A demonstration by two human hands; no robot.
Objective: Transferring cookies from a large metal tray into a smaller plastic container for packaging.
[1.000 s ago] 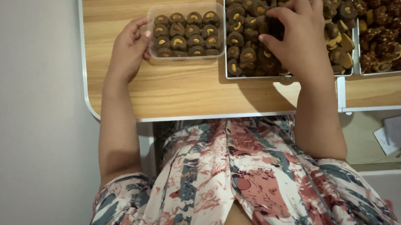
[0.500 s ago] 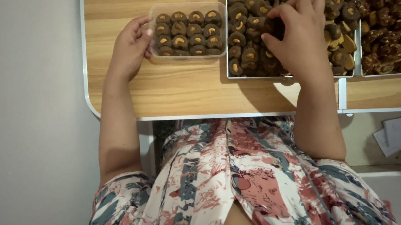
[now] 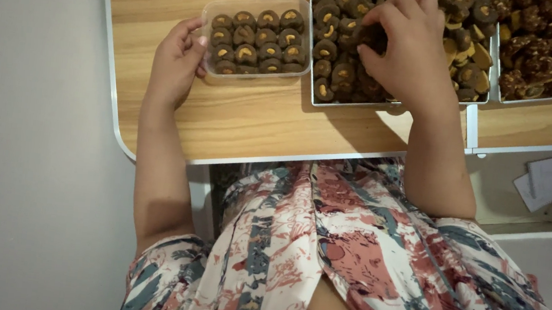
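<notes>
Plastic box (image 3: 256, 37) — left hand (image 3: 178, 63) still steadies | right hand (image 3: 412, 46) grip now pinching cookies (image 3: 364, 36)

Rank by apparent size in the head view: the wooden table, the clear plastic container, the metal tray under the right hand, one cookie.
1. wooden table, though cut off at the frame's top.
2. metal tray, partly hidden by the right hand and cropped.
3. clear plastic container, steadied by the left hand.
4. One cookie, plainly smallest.

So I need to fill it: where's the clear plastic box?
In the head view, the clear plastic box sits on the wooden table, upper left, touched by the left hand, beside the metal tray.
</notes>
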